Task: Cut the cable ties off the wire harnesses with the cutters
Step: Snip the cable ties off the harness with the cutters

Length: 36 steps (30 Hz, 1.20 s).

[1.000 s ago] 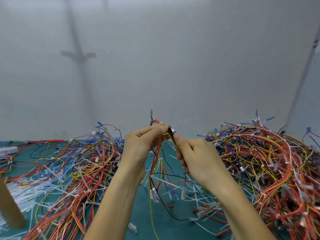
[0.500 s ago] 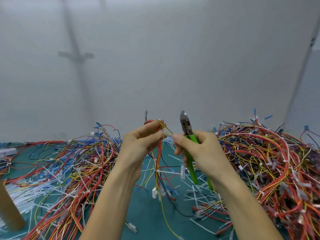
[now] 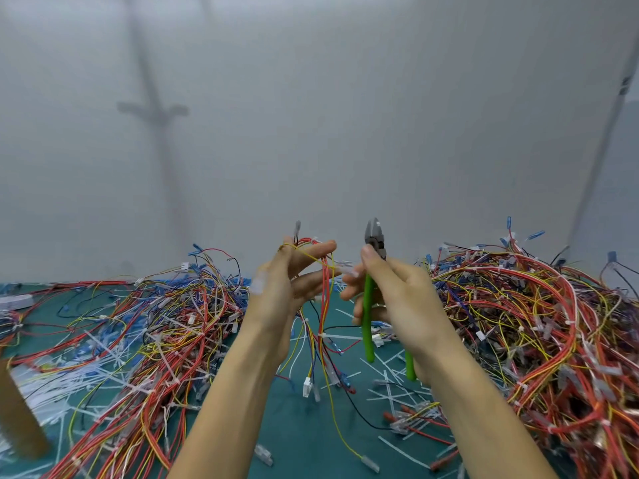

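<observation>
Cutters [image 3: 374, 243] with green handles stand upright in the right hand [image 3: 397, 292], fingers wrapped round the handles, tip closed and apart from the wire harness [image 3: 323, 305]. That harness hangs from the left hand [image 3: 283, 288], pinched between thumb and fingers above the green table [image 3: 304, 433]. Tangled wire piles [image 3: 539, 326] flank both sides.

L hand [image 3: 276, 292] holds harness [image 3: 323, 305]; R hand [image 3: 397, 295] cutters [image 3: 375, 243].
</observation>
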Tool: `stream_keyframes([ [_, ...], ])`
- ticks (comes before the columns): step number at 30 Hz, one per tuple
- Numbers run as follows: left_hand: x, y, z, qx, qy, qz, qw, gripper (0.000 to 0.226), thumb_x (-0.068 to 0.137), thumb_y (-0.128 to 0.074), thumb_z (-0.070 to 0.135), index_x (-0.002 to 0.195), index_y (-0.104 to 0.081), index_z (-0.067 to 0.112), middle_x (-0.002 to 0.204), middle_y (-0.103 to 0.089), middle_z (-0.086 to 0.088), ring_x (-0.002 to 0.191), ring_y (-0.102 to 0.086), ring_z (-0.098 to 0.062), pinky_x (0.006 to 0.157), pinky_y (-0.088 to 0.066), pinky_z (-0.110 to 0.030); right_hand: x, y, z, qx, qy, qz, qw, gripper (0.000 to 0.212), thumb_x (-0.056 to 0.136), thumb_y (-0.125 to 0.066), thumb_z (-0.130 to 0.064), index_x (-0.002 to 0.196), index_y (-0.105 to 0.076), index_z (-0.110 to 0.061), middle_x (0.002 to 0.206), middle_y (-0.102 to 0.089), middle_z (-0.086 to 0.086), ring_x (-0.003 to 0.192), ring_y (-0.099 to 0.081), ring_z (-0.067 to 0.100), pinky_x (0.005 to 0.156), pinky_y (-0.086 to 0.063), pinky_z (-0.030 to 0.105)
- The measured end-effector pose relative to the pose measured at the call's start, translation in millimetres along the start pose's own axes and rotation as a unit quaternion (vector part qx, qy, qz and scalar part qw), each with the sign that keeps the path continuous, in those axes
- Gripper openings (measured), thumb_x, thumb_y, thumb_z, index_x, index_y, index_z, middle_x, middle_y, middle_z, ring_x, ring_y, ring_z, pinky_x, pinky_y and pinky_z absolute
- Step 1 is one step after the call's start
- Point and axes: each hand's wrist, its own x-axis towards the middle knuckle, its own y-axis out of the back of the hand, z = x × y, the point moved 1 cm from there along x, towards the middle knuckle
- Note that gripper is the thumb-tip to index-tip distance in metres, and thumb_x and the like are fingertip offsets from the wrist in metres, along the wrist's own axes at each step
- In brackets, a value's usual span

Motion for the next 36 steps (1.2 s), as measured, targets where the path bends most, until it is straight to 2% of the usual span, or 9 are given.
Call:
stream_keyframes([
  [4, 4, 7, 3, -0.049, 0.030, -0.034, 0.998, 0.072, 0.102, -0.017, 0.053, 0.119, -0.066, 0.004, 0.120, -0.070, -0.001, 0.105, -0.070, -0.025, 0.085, -0.051, -0.031, 4, 6, 3, 0.014, -0.027, 0.038, 0.999, 0.042, 0.101, -0.049, -0.035, 0.088, -0.066, 0.001, 0.069, -0.067, 0.008, 0.055, -0.056, 0.019, 0.053, -0.052, 0.030],
  [8, 6, 11, 4, -0.105, 0.052, -0.062, 0.991, 0.083, 0.096, -0.013, 0.065, 0.122, -0.064, 0.004, 0.124, -0.068, -0.007, 0.110, -0.067, -0.029, 0.099, -0.044, -0.039, 4, 8, 11, -0.077, -0.028, 0.010, 0.997, 0.017, 0.092, -0.064, -0.024, 0.084, -0.067, -0.010, 0.076, -0.073, 0.005, 0.055, -0.057, 0.015, 0.058, -0.054, 0.031],
  [13, 6, 4, 3, -0.130, 0.030, -0.082, 0.988, 0.036, 0.100, -0.040, 0.019, 0.130, -0.052, 0.005, 0.122, -0.069, -0.009, 0.108, -0.069, -0.026, 0.091, -0.055, -0.034, 4, 0, 19, -0.191, -0.010, -0.009, 0.982, 0.020, 0.074, -0.074, -0.039, 0.080, -0.068, -0.021, 0.062, -0.063, 0.000, 0.063, -0.058, 0.022, 0.074, -0.057, 0.053],
  [18, 1, -4, 1, -0.106, 0.012, -0.116, 0.988, 0.041, 0.090, -0.047, -0.013, 0.128, -0.044, 0.001, 0.123, -0.068, -0.008, 0.101, -0.071, -0.022, 0.073, -0.057, -0.025, 3, -5, 17, -0.169, 0.026, -0.002, 0.985, 0.029, 0.065, -0.069, -0.046, 0.078, -0.069, -0.020, 0.074, -0.070, 0.011, 0.063, -0.056, 0.028, 0.072, -0.055, 0.056],
  [24, -3, -3, 3, 0.032, 0.009, -0.127, 0.991, 0.019, 0.095, -0.056, 0.008, 0.111, -0.047, 0.005, 0.102, -0.075, -0.008, 0.083, -0.073, -0.017, 0.072, -0.058, -0.024, 5, 1, 15, -0.141, 0.067, 0.035, 0.987, 0.013, 0.077, -0.075, -0.034, 0.077, -0.067, -0.024, 0.064, -0.066, 0.006, 0.058, -0.054, 0.023, 0.067, -0.053, 0.053],
  [26, -5, 1, 5, 0.132, 0.018, -0.156, 0.979, 0.030, 0.091, -0.059, 0.029, 0.108, -0.056, 0.005, 0.093, -0.076, -0.002, 0.082, -0.074, -0.019, 0.069, -0.056, -0.021, 7, 4, 15, -0.127, 0.073, 0.067, 0.987, 0.013, 0.082, -0.077, -0.026, 0.075, -0.067, -0.023, 0.065, -0.068, 0.004, 0.061, -0.062, 0.027, 0.066, -0.056, 0.049],
  [28, -6, 6, 7, 0.189, 0.031, -0.205, 0.960, 0.039, 0.086, -0.059, 0.041, 0.107, -0.066, 0.009, 0.100, -0.076, -0.002, 0.087, -0.074, -0.021, 0.073, -0.056, -0.021, 9, 7, 14, -0.109, 0.075, 0.085, 0.988, 0.016, 0.083, -0.077, -0.017, 0.071, -0.066, -0.019, 0.062, -0.068, -0.001, 0.059, -0.066, 0.017, 0.062, -0.056, 0.039],
  [31, -7, 10, 6, 0.210, 0.028, -0.254, 0.944, 0.028, 0.085, -0.068, 0.029, 0.107, -0.069, 0.012, 0.106, -0.075, -0.003, 0.088, -0.073, -0.020, 0.081, -0.055, -0.025, 9, 11, 14, -0.095, 0.077, 0.096, 0.988, 0.016, 0.083, -0.076, -0.014, 0.071, -0.066, -0.018, 0.057, -0.065, -0.006, 0.051, -0.058, 0.007, 0.057, -0.053, 0.032],
  [36, -6, 11, 2, 0.127, 0.026, -0.248, 0.960, 0.012, 0.080, -0.071, 0.013, 0.091, -0.072, 0.012, 0.095, -0.072, -0.001, 0.081, -0.071, -0.020, 0.079, -0.057, -0.029, 8, 11, 12, -0.097, 0.074, 0.104, 0.987, 0.015, 0.084, -0.075, -0.021, 0.070, -0.068, -0.021, 0.061, -0.067, -0.004, 0.055, -0.057, 0.011, 0.065, -0.055, 0.044],
])
